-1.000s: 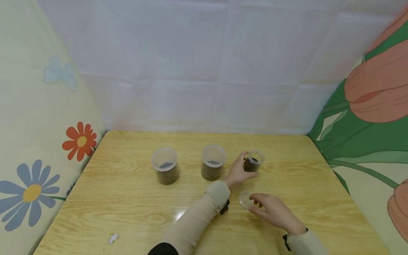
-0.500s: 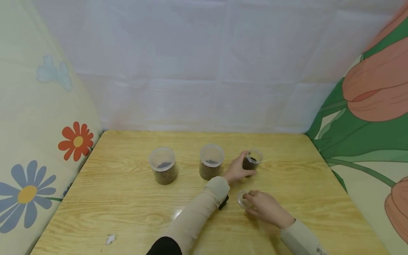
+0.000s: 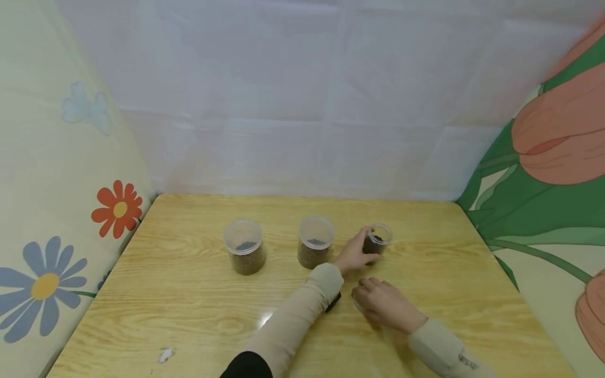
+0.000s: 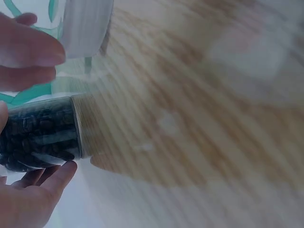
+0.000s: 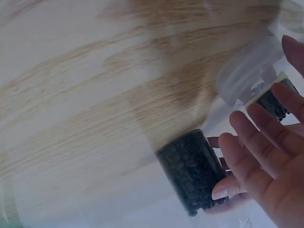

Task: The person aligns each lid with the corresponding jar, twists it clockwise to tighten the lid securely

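Note:
My left hand (image 3: pixel 353 254) holds a small clear jar (image 3: pixel 373 247) of dark beans, its thumb and fingers around the sides. The jar stands upright without a cover, and its beans (image 4: pixel 40 135) fill much of it in the left wrist view. Nearer me, my right hand (image 3: pixel 387 304) bends over a clear round lid (image 3: pixel 357 304) at the tabletop, hiding most of it. In the right wrist view the translucent lid (image 5: pixel 249 71) lies between the thumb and fingers of that hand; the exact contact is hard to see.
Two larger clear jars with brown contents stand left of the small jar: one in the middle (image 3: pixel 315 244), one farther left (image 3: pixel 246 249). A white mark (image 3: pixel 166 355) shows on the wooden table (image 3: pixel 198 310) at the front left. A white cloth (image 3: pixel 283 105) hangs behind.
My right hand has moved slightly left and closed over the lid, covering most of it. My left hand still holds the small jar in about the same place.

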`<action>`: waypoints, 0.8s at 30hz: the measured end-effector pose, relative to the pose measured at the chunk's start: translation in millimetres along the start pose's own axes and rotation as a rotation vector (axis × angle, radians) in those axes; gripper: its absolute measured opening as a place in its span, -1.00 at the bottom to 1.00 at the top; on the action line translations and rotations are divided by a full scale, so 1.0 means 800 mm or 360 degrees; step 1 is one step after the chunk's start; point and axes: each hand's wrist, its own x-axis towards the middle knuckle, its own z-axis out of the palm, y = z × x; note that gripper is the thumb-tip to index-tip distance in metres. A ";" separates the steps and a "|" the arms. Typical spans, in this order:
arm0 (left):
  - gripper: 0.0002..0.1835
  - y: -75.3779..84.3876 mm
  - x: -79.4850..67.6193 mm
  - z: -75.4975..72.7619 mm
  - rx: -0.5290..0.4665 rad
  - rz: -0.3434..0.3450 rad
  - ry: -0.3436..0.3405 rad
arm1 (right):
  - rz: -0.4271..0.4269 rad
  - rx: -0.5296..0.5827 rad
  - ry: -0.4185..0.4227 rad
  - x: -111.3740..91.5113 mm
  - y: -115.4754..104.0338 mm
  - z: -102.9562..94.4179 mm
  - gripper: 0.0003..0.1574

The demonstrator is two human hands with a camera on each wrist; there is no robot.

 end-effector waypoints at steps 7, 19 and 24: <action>-0.22 0.000 -0.001 0.001 -0.0006 0.0012 -0.0005 | 0.0006 -0.0055 -0.0061 0.002 0.001 0.000 -0.47; -0.21 0.000 -0.002 0.000 -0.0022 0.0039 0.0003 | 0.0009 -0.0038 -0.0045 0.003 0.003 0.005 -0.53; -0.24 -0.001 -0.003 -0.001 -0.0003 0.0070 0.0007 | -0.0005 0.0040 -0.0037 0.000 0.005 -0.001 -0.52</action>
